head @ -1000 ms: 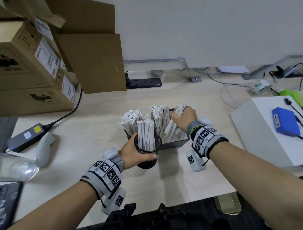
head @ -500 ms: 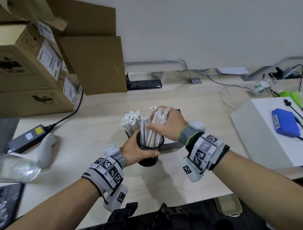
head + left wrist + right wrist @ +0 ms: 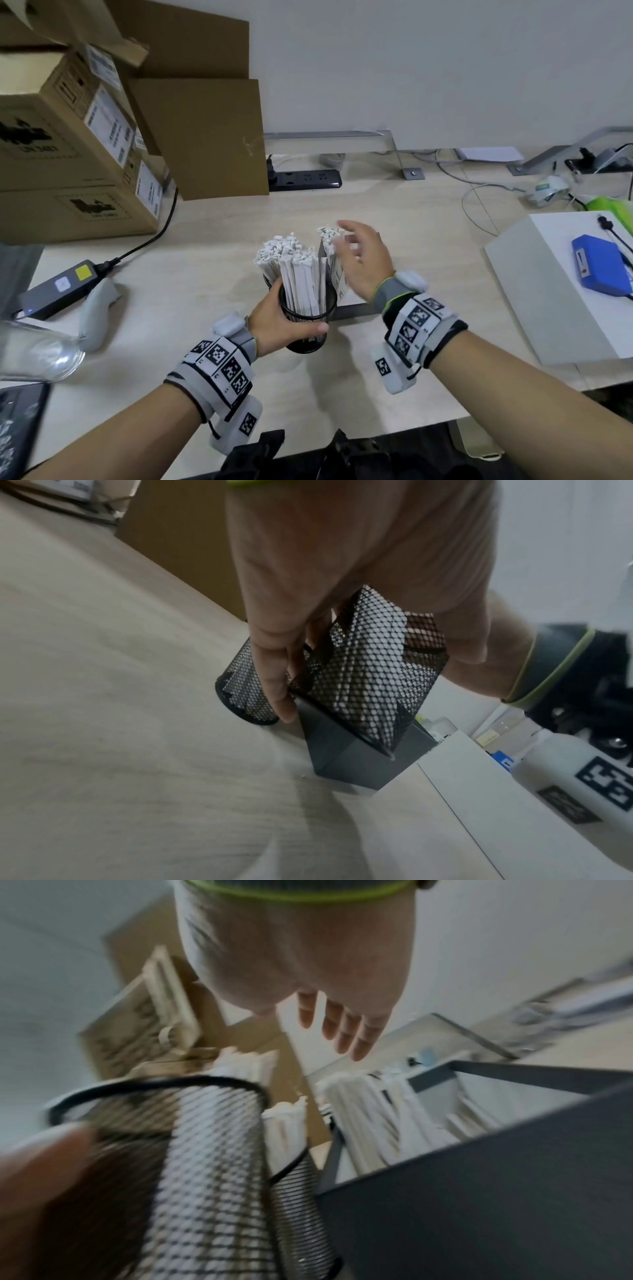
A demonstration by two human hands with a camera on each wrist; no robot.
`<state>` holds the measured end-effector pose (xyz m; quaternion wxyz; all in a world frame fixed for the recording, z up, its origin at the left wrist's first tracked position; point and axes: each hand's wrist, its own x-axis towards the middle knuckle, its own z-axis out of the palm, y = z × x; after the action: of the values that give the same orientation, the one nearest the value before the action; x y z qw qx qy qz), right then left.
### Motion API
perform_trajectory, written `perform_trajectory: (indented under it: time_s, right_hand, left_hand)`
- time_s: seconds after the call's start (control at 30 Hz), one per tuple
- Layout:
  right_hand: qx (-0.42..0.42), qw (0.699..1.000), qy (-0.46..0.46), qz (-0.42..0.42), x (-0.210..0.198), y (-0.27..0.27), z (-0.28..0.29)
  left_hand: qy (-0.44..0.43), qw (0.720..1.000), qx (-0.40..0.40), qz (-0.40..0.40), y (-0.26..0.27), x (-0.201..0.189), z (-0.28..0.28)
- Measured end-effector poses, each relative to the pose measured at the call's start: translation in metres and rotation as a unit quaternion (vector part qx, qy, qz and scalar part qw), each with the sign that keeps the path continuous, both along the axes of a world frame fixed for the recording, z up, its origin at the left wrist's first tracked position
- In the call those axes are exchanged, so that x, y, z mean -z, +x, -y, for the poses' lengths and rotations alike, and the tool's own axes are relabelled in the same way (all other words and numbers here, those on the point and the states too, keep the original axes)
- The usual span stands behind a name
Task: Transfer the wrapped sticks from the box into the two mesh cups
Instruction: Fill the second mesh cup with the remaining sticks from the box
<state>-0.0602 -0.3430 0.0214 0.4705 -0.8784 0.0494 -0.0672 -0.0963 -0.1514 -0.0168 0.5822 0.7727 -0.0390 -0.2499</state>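
My left hand (image 3: 279, 320) grips the near black mesh cup (image 3: 308, 329), which is packed with white wrapped sticks (image 3: 303, 284). In the left wrist view the left hand (image 3: 342, 610) curls round that near mesh cup (image 3: 369, 674), tilted above the table. A second mesh cup (image 3: 269, 279) behind it holds more wrapped sticks (image 3: 279, 248). The dark grey box (image 3: 352, 310) stands to the right with sticks (image 3: 330, 246) leaning inside. My right hand (image 3: 359, 255) hovers above the box, blurred, fingers spread and empty; the right wrist view shows the right hand (image 3: 339, 1026) with straight fingers.
Cardboard boxes (image 3: 78, 147) stack at the back left. A power adapter (image 3: 61, 287) and a white controller (image 3: 97, 308) lie at the left, a power strip (image 3: 305, 180) at the back. A white box (image 3: 561, 291) bearing a blue device (image 3: 601, 269) stands to the right.
My right hand carried a bundle of sticks from the box to the near cup, let it go there, and has now moved back over the box, empty. The left hand kept hold of the cup.
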Motion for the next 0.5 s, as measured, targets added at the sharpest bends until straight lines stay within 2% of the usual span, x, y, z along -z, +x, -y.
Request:
perform_trajectory:
  time_s: [0.07,0.1,0.17,0.23,0.37,0.5]
  right_hand:
    - [0.090,0.992,-0.019,-0.084,0.009,0.009,0.018]
    - [0.104,0.983,-0.048,-0.144,0.015,0.011,0.026]
    - [0.084,0.958,-0.109,-0.250,0.029,0.014,0.033]
    - [0.057,0.943,-0.122,-0.305,0.041,0.019,0.032]
    - [0.059,0.948,-0.063,-0.307,0.055,0.028,0.020]
    - [0.039,0.946,-0.133,-0.293,0.061,0.028,0.016]
  left_hand:
    - [0.002,1.000,-0.015,-0.004,0.000,0.000,-0.002]
    - [0.002,1.000,-0.018,-0.003,0.000,0.000,-0.002]
    - [0.006,1.000,-0.016,-0.002,-0.002,0.000,-0.001]
    - [0.007,1.000,-0.014,-0.005,-0.002,0.001,0.001]
    - [0.007,1.000,-0.011,-0.007,-0.005,0.001,0.000]
    - [0.009,1.000,-0.010,-0.005,-0.006,0.001,-0.004]
